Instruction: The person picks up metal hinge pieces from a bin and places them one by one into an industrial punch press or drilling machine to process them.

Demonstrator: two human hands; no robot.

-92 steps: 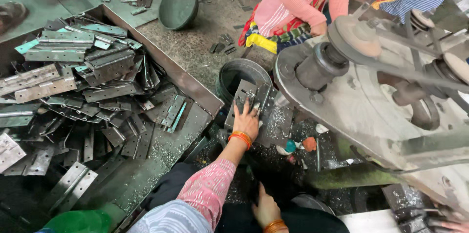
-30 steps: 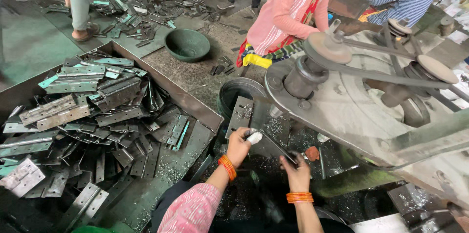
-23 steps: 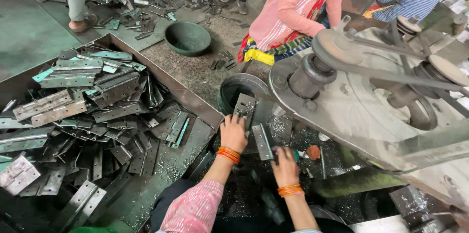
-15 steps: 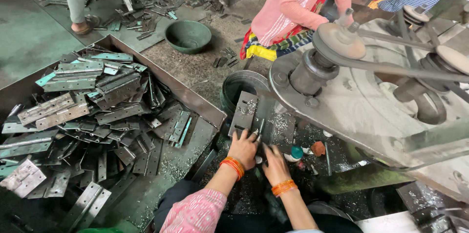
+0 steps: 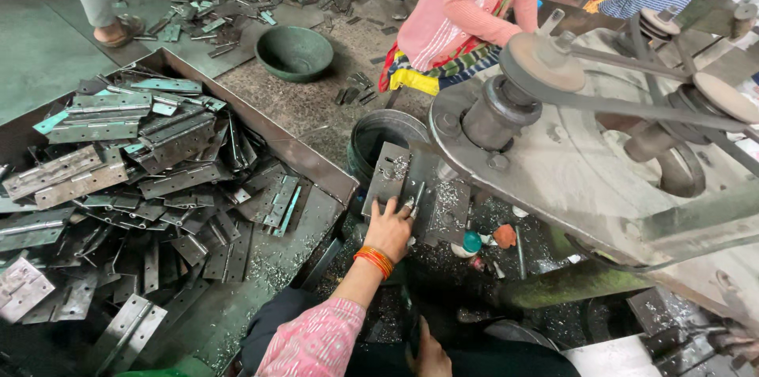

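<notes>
Two hands: my left hand [image 5: 389, 228] presses flat, fingers spread, steadying a metal plate [image 5: 419, 191]; my right hand [image 5: 431, 353] rests near, grip unclear.

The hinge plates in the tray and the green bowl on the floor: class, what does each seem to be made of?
Hinge plates: probably steel, bare dull grey, with punched holes and flat sharp edges. Green bowl: likely metal, painted or enamelled matt green with a thin rim; plastic cannot be ruled out.

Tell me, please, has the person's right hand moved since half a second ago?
Yes. The right hand has drawn back from the machine's metal plate towards the body, low in the view, while the left hand rests on the plate.
</notes>
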